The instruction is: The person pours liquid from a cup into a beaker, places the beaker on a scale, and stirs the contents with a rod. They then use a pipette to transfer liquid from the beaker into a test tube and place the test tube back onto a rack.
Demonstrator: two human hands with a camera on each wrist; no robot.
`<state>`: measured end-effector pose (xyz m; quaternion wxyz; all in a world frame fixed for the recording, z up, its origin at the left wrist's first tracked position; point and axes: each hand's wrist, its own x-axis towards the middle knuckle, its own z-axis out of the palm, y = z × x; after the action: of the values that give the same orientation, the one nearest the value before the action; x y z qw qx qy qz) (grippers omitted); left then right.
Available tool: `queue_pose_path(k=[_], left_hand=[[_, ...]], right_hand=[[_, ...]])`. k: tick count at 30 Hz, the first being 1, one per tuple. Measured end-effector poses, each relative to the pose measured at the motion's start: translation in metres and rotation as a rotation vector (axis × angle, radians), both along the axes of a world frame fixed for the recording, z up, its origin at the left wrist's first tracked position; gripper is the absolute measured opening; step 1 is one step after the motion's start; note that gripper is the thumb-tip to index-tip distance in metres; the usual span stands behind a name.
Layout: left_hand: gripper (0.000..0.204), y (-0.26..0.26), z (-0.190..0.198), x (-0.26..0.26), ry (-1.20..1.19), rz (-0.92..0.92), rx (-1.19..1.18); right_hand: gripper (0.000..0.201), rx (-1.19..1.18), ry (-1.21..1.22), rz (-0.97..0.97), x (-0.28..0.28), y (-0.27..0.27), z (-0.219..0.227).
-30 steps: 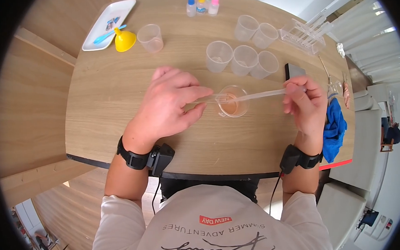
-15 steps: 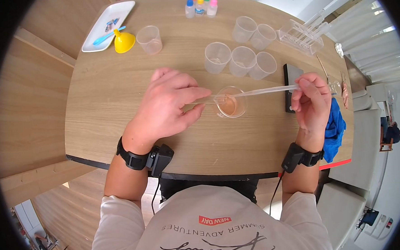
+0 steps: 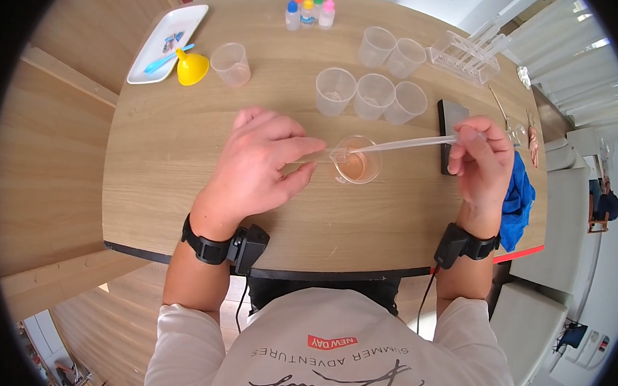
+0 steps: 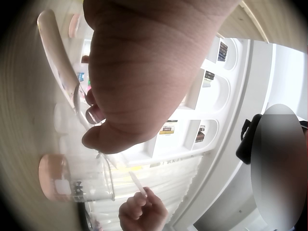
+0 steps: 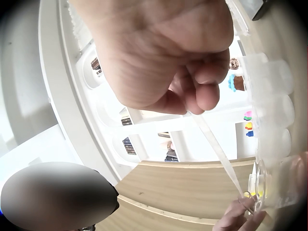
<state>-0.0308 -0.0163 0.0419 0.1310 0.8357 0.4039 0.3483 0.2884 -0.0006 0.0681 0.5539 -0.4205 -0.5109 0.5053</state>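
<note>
The left hand (image 3: 251,161) pinches a clear tube (image 4: 57,53), mostly covered by the hand in the head view; its open end is over the left side of the beaker rim. Across the beaker, the right hand (image 3: 482,156) pinches a long translucent stick, seemingly a dropper (image 3: 411,143), by its right end. The dropper's thin tip is at the tube's mouth; whether it is inside I cannot tell. Below them a glass beaker (image 4: 86,178) stands upright on the table, with pinkish-brown liquid (image 3: 355,167) in its bottom.
Several clear cups (image 3: 374,96) stand beyond the beaker, a rack (image 3: 464,57) at back right. A black flat device (image 3: 452,119) and blue cloth (image 3: 518,206) lie right. Back left are a cup (image 3: 231,64), yellow funnel (image 3: 192,68) and tray (image 3: 149,44); dropper bottles (image 3: 308,15) stand at the back.
The right hand has moved to the right and slightly down, uncovering more of the black device. The dropper's tip has shifted a little left since the middle frame. The left hand is nearly still.
</note>
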Motion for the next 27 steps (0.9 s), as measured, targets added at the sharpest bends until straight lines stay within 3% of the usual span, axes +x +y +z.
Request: queue_pose_path(k=[5,7,16,27], left_hand=[[0.029,0.0,0.0,-0.001,-0.001,0.002,-0.004],[0.029,0.0,-0.001,0.0,-0.001,0.001,0.001],[0.029,0.0,-0.001,0.0,0.006,0.001,-0.01],[0.028,0.0,0.0,0.001,0.008,0.008,-0.003]], right_hand=[[0.006,0.049,0.038,-0.103,-0.001,-0.002,0.005],[0.004,0.076,-0.197,-0.008,-0.007,-0.008,0.003],[0.002,0.152,-0.558,0.105,-0.031,-0.014,-0.004],[0.004,-0.056,-0.252,0.079,-0.022,-0.006,-0.003]])
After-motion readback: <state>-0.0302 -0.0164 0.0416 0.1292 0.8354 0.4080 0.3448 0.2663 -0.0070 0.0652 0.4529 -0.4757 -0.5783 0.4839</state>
